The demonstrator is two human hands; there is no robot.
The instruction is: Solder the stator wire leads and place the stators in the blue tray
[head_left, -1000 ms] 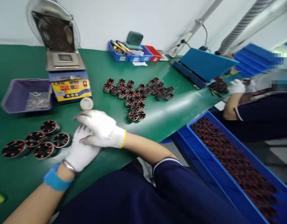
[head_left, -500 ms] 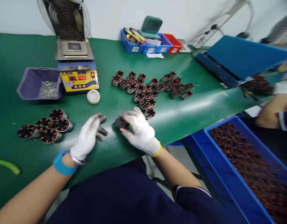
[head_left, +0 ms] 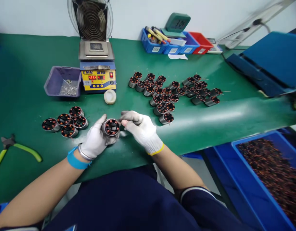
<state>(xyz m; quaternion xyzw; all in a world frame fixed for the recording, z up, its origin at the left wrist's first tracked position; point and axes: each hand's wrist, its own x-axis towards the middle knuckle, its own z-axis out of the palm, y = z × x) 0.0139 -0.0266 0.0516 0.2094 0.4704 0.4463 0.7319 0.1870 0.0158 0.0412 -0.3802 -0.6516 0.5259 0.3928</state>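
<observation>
My gloved left hand (head_left: 97, 136) is wrapped round a motor stator (head_left: 111, 127), a metal ring with copper windings, its open end tilted toward me. Close at the stator's right side, my gloved right hand (head_left: 141, 128) has thumb and fingers pinched together; what lies between them is too small to make out. Left of my hands stands a small group of similar stators (head_left: 63, 119) on the green table. Beyond my right hand, a larger cluster of stators (head_left: 158, 91) stands in rows, some with thin wire ends sticking out.
Behind my left hand are a yellow-and-blue solder pot (head_left: 98, 80), a purple bin (head_left: 49, 86) and a round white pot (head_left: 110, 97). Green-handled cutters (head_left: 27, 151) lie at left. A blue crate (head_left: 236, 160) of copper-coloured parts is at lower right; small boxes (head_left: 156, 48) line the wall.
My left hand has closed round the stator that was by my right hand, and it is now raised between them. My right hand has shifted to a pinch at its side. The view has swung left.
</observation>
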